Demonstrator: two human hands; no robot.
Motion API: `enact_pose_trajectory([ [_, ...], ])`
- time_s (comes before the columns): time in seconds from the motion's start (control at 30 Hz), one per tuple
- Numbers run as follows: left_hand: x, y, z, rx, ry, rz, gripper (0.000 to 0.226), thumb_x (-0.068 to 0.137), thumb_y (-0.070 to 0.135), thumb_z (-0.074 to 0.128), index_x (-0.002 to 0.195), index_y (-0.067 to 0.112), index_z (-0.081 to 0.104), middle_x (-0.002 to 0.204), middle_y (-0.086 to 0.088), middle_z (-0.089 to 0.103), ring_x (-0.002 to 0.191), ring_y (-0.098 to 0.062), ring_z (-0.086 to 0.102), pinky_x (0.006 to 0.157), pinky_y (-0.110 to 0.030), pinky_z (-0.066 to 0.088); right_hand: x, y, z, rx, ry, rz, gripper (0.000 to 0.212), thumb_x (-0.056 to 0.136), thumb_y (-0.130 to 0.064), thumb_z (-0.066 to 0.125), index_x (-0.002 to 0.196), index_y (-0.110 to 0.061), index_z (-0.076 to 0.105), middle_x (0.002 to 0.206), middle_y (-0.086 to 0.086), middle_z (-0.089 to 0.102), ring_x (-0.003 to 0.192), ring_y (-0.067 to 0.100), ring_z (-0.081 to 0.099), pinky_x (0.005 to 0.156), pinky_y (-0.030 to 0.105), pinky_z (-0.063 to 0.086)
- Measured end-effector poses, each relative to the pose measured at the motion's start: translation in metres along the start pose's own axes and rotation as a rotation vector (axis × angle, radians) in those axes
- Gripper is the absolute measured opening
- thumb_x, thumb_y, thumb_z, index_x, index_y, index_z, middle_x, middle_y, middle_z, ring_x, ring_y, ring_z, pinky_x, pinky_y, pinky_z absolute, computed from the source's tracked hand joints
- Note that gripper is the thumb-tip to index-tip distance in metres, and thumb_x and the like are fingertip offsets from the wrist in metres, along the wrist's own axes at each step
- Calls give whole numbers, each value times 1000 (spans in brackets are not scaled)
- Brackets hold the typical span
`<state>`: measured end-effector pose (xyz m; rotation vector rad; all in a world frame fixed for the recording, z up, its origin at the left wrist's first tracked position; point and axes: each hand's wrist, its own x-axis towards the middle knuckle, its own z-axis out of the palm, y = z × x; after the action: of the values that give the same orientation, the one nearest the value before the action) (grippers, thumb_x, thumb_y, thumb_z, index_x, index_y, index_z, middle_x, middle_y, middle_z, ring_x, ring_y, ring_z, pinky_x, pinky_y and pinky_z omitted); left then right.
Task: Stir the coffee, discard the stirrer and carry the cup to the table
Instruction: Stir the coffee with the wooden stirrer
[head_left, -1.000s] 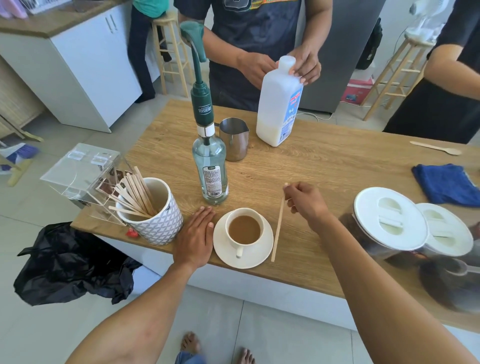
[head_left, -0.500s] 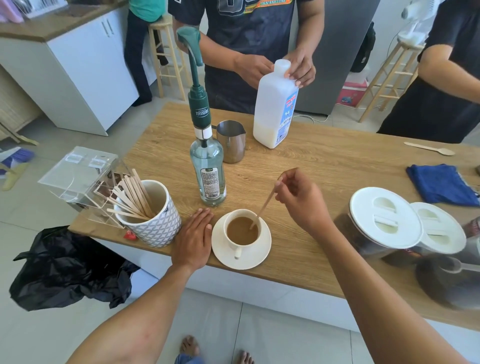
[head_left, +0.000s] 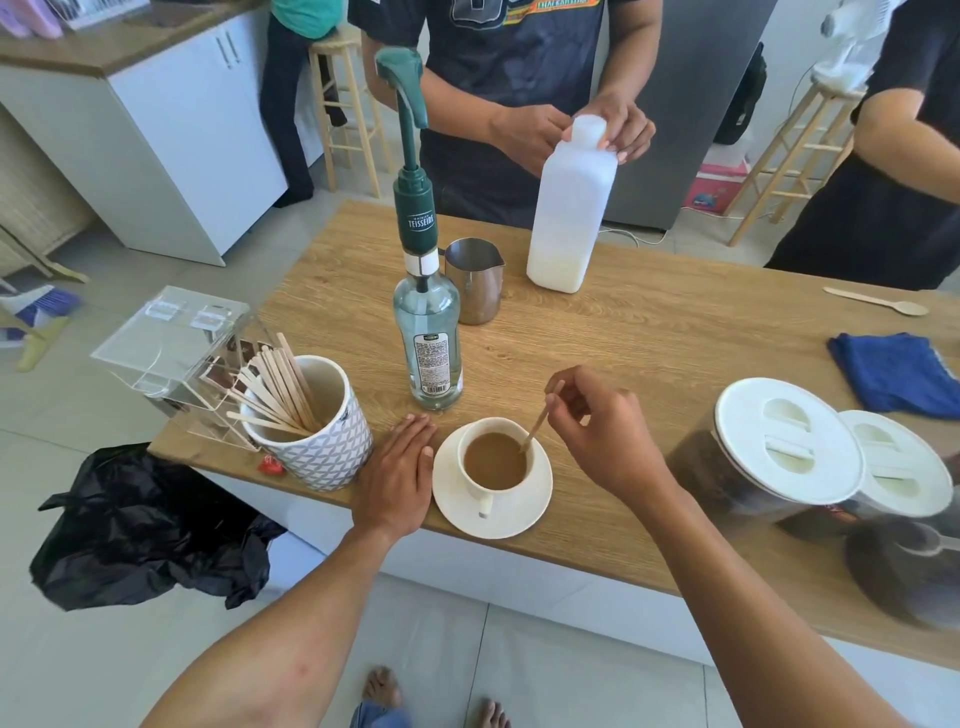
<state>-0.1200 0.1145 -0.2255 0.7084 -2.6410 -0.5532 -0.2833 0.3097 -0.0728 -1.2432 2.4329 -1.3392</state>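
Observation:
A white cup (head_left: 493, 486) of light brown coffee stands on a white saucer (head_left: 535, 506) near the front edge of the wooden counter (head_left: 649, 338). My right hand (head_left: 605, 434) pinches a thin wooden stirrer (head_left: 537, 423) whose lower end dips into the coffee at the cup's right side. My left hand (head_left: 397, 475) lies flat on the counter, fingers together, touching the saucer's left rim and holding nothing.
A patterned mug (head_left: 319, 447) of several wooden stirrers and a syrup pump bottle (head_left: 428, 343) stand left of the cup. A steel jug (head_left: 475, 280), a milk bottle (head_left: 569, 218) held by another person, lidded jars (head_left: 779, 452), a blue cloth (head_left: 893, 371) and a black bag (head_left: 145, 525) on the floor surround it.
My right hand lifted the stirrer off the counter, brought it over the cup and dipped its tip into the coffee. My left hand stayed beside the saucer.

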Motion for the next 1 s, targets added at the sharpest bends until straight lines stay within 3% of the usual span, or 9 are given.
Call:
enact_pose_trajectory([
  [0.13, 0, -1, 1, 4, -3, -1, 53, 103, 35, 22, 139, 14, 54, 147, 2, 50, 143, -11, 33, 118, -35, 28, -9, -5, 10, 15, -57, -1, 4, 91, -14, 60, 92, -17, 60, 68, -9, 63, 63, 11, 57, 60, 29, 49],
  [0.23, 0, -1, 1, 11, -3, -2, 53, 103, 35, 22, 139, 14, 54, 147, 2, 50, 143, -12, 33, 118, -34, 27, -18, -1, 10, -11, -111, 42, 6, 91, -14, 57, 92, -20, 59, 62, -3, 61, 54, 14, 53, 54, 35, 46],
  [0.33, 0, -1, 1, 8, 1, -2, 52, 103, 34, 23, 139, 14, 54, 146, 2, 51, 143, -12, 34, 117, -33, 27, -20, 6, 6, -70, -58, 103, 10, 92, -14, 51, 93, -22, 57, 55, -1, 58, 45, 13, 47, 50, 38, 44],
  [0.5, -1, -1, 1, -6, 10, -5, 51, 103, 32, 24, 139, 13, 55, 146, 2, 51, 143, -12, 34, 118, -29, 24, -22, -1, 13, -33, -91, 71, 10, 97, -29, 49, 97, -27, 59, 74, -4, 71, 68, 13, 67, 63, 39, 53],
  [0.6, -1, -1, 1, -12, 9, 1, 51, 103, 33, 24, 139, 13, 55, 146, 1, 51, 143, -12, 34, 118, -34, 27, -29, -8, 15, 93, -107, 77, 9, 96, -24, 56, 93, -27, 64, 73, -14, 71, 72, 4, 67, 65, 29, 54],
  [0.77, -1, -1, 1, -25, 15, -1, 51, 103, 33, 24, 139, 13, 55, 146, 0, 51, 143, -13, 34, 117, -37, 30, -36, 0, 9, 66, -100, 142, 17, 99, -23, 48, 89, -21, 62, 75, -8, 68, 73, 10, 65, 69, 40, 52],
  [0.9, -1, 0, -1, -23, 26, 0, 52, 103, 32, 23, 138, 12, 56, 145, -1, 52, 142, -14, 36, 116, -36, 29, -31, 0, 8, 62, -41, 168, 19, 100, -22, 42, 97, -19, 61, 80, -14, 64, 78, 10, 64, 73, 36, 51],
  [1.0, -1, 0, -1, -19, 24, 4, 52, 103, 33, 22, 138, 11, 55, 145, -1, 52, 142, -14, 35, 117, -36, 29, -34, -5, 13, 90, -101, 156, 21, 101, -21, 42, 94, -18, 61, 79, -10, 65, 77, 8, 63, 72, 32, 49],
])
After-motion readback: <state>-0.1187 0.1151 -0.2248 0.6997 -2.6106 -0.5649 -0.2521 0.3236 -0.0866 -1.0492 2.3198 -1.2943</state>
